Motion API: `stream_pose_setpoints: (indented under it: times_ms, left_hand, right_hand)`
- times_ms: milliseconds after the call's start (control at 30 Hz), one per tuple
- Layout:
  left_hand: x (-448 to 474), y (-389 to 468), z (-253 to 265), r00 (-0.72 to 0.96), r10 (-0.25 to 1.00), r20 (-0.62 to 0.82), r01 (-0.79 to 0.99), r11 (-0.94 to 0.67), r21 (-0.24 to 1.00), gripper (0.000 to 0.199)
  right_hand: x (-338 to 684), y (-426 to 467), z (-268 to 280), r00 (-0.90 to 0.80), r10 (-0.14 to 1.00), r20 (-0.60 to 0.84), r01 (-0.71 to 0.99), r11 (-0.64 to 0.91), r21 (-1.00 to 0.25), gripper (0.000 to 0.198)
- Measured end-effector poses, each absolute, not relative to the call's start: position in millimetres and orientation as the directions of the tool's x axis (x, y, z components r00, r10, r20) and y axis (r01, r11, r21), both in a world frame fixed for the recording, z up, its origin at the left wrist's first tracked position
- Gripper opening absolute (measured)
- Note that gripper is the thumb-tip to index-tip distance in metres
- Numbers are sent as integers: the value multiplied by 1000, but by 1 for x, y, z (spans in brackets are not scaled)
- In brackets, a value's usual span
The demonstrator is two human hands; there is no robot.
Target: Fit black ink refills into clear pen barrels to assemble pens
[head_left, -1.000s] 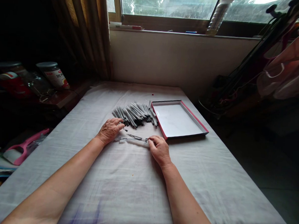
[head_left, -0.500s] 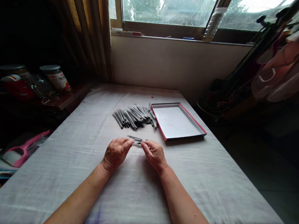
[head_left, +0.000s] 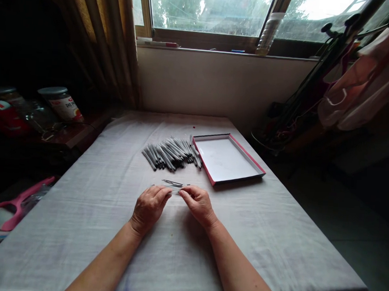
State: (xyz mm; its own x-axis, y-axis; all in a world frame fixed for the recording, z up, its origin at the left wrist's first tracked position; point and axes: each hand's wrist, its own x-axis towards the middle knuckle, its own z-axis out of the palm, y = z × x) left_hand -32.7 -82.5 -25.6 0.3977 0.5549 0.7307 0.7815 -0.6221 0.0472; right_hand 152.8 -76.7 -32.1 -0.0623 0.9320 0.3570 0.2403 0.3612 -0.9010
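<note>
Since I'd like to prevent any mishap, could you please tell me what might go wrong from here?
The thin piece between the left hand and right hand seems pinched only by the fingers, so it could slip. The loose dark rods lie just beyond the hands and might be nudged. The slender pens are heaped loose beside the shallow tray, so a bump could scatter them.

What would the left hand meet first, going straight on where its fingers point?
Likely the right hand, close ahead; a thin pale piece seems pinched between them. Depth is unclear, so the left hand might instead brush the thin dark rods just beyond.
</note>
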Motion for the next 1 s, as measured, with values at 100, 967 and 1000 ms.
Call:
stream_pose_setpoints:
  times_ms: [100,967,1000]
  left_hand:
    - [-33,-83,-25,401,587,703,780,-621,75,20]
    - [-52,-80,-29,281,723,631,784,-553,284,24]
    - [-52,-80,-30,271,737,619,791,-537,293,26]
  right_hand:
    - [151,-77,-33,-40,954,298,152,300,-942,17]
    - [168,-64,-24,168,985,-34,-199,0,-980,30]
    - [168,-64,-24,163,986,-41,-207,-7,-978,30]
